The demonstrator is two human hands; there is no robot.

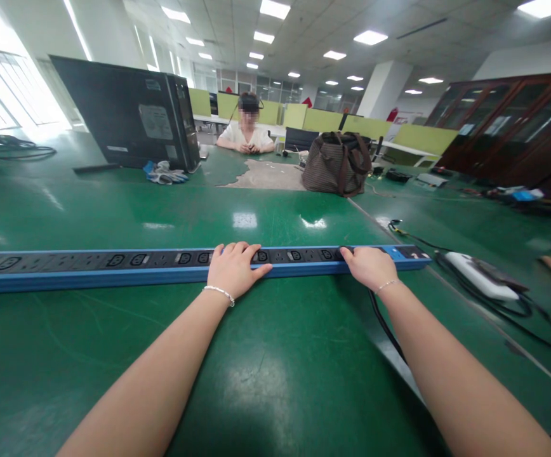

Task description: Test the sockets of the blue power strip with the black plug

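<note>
A long blue power strip [127, 279] with a row of black sockets lies across the green table [275, 374]. Over its middle rests my left hand [235, 266], fingers spread on the far edge and thumb along the near side. Toward the strip's right end, my right hand [371, 266] is closed around a black plug [342, 252] at a socket; most of the plug is hidden by the fingers. From under that hand a black power cord [385, 327] runs down beneath my right forearm.
A black computer tower [127, 117] and gloves [164, 172] are at the back left. A brown checked bag [337, 164] sits behind the strip, and a person [247, 130] is seated beyond. A white device with cables [482, 276] lies at the right.
</note>
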